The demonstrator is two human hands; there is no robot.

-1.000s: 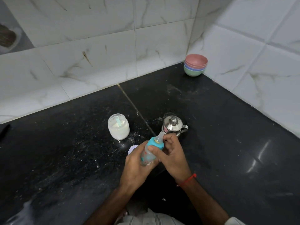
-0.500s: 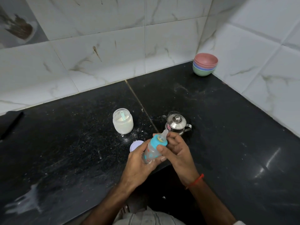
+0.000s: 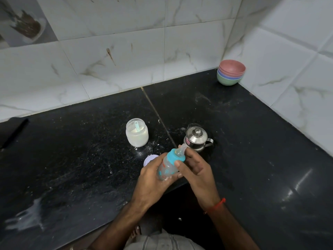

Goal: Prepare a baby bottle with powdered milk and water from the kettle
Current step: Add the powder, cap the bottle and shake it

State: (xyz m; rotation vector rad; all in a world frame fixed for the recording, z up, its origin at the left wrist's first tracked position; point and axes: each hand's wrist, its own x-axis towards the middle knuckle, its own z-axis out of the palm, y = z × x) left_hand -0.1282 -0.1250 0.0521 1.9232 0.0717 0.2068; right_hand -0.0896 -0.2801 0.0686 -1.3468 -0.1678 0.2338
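A clear baby bottle (image 3: 167, 167) with a teal collar and a clear teat is tilted over the counter's front edge. My left hand (image 3: 153, 179) grips its body from the left. My right hand (image 3: 195, 170) holds the teal collar, thumb on its near side. A small steel kettle (image 3: 196, 138) with its lid on stands just behind my right hand. An open jar of white milk powder (image 3: 137, 132), with a teal scoop standing in it, sits to the left of the kettle. A pale round lid (image 3: 150, 158) lies partly hidden behind my left hand.
The black stone counter (image 3: 252, 141) runs into a tiled corner. Stacked coloured bowls (image 3: 231, 75) stand in that corner. Powder is spilled around the jar, and a white smear (image 3: 27, 217) marks the front left. A dark flat object (image 3: 12, 130) lies at the far left.
The camera view has shifted, so everything sits a little further right in the frame. Both hands keep their hold on the bottle, with only small finger shifts at the collar.
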